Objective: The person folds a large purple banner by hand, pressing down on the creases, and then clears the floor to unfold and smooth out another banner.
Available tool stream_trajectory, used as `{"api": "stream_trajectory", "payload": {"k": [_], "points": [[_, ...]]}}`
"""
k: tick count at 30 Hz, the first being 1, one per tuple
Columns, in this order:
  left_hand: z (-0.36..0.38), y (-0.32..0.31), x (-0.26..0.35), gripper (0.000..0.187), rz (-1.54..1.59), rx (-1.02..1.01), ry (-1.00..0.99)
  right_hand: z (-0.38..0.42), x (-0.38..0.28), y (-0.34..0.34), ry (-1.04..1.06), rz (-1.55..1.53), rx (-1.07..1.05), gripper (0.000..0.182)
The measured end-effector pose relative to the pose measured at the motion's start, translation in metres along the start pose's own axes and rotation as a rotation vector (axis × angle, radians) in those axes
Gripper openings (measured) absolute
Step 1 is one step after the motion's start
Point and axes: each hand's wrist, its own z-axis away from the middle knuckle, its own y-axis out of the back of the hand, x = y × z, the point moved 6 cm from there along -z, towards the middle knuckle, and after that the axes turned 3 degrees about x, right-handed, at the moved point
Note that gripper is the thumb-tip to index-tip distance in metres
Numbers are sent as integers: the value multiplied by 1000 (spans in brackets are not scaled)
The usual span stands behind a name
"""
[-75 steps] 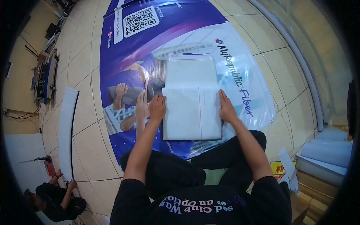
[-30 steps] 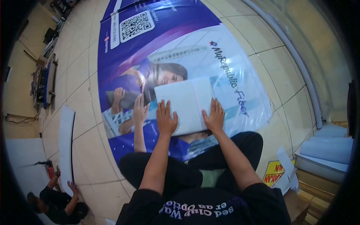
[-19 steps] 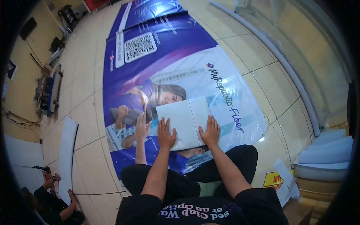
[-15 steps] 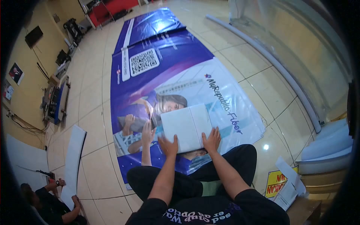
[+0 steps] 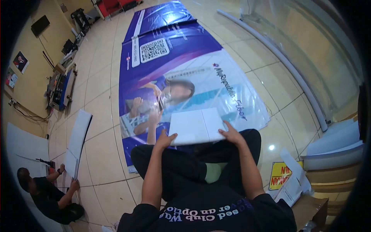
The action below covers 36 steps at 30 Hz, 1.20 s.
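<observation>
A flat white folded bundle [image 5: 189, 125], crossed by a thin line right of its middle, is in front of my crossed legs. My left hand [image 5: 166, 139] grips its near left corner, thumb on top. My right hand [image 5: 231, 133] grips the right edge the same way; the fingers beneath are mostly hidden. Under and beyond the bundle lies a large purple and white printed banner [image 5: 216, 92] with a QR code and lettering. The bundle's near edge seems slightly raised, though the gap below it cannot be made out.
At the lower left, a person [image 5: 48, 193] handles a long white folded strip [image 5: 77, 139]. A long pale tube [image 5: 276, 54] lies along the right. Paper scraps [image 5: 293, 189], a yellow printed sign [image 5: 277, 178] and a cardboard box [image 5: 311, 210] are near my right side. Equipment [image 5: 62, 89] stands along the left wall.
Both hands have moved from lying on the bundle to gripping its near left corner and right edge. The bundle has come slightly closer to my legs. My view has shifted a little.
</observation>
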Motion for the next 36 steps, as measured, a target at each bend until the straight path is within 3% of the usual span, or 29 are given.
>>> {"api": "stream_trajectory", "payload": {"k": [1, 2, 3, 4, 5, 6, 8, 9, 11, 14, 15, 18, 19, 22, 23, 27, 30, 32, 34, 36], "points": [[6, 14, 13, 51, -42, 112, -216, 3, -22, 11, -100, 37, -96, 60], [4, 20, 21, 48, 131, -67, -111, 1, -40, 18, -206, 65, -196, 57], [3, 28, 39, 46, 303, -242, 9, -6, -53, 23, -174, -53, -180, 55], [5, 43, 66, 49, 423, -255, 86, -17, -58, 25, -137, -168, -155, 53], [0, 51, 89, 57, 547, -228, 182, -31, -66, 25, -48, -218, -26, 54], [-27, 49, 80, 57, 517, -199, 107, -46, -77, 26, 49, -261, 112, 56], [-51, 52, 111, 54, 281, 43, -105, -77, -88, 25, 65, -120, 273, 64], [-71, 44, 115, 54, 279, 29, -108, -94, -93, 24, 55, -119, 284, 64], [-108, 35, 109, 58, 165, 139, -150, -120, -97, 26, -23, 289, 454, 76], [-130, 9, 117, 71, 323, 239, -286, -174, -64, -5, 16, 180, 484, 83], [-151, -13, 92, 83, 243, 209, -219, -182, -59, -17, -52, 252, 443, 84], [-160, -39, 83, 84, 102, 259, -86, -201, -14, -50, -161, 388, 497, 84], [-177, -52, 66, 79, 83, 289, -124, -205, 1, -64, -210, 535, 445, 80], [-201, -68, 42, 75, -149, 226, 48, -218, 21, -83, -125, 675, 488, 76], [-200, -66, 45, 70, -207, 301, -3, -218, 24, -84, -109, 700, 500, 74], [-197, -60, 53, 67, -157, 250, -4, -215, 21, -75, -115, 631, 519, 74], [-195, -73, 25, 63, 39, 148, -12, -204, 37, -70, -117, 484, 468, 73], [-186, -78, -11, 61, 149, 338, 6, -178, 47, -57, -190, 363, 549, 73], [-138, -83, -2, 59, 157, 554, 142, -123, 65, -51, -296, 254, 654, 74], [-90, -108, 2, 61, 286, 650, 421, -63, 81, -66, -449, 78, 631, 75]]}}
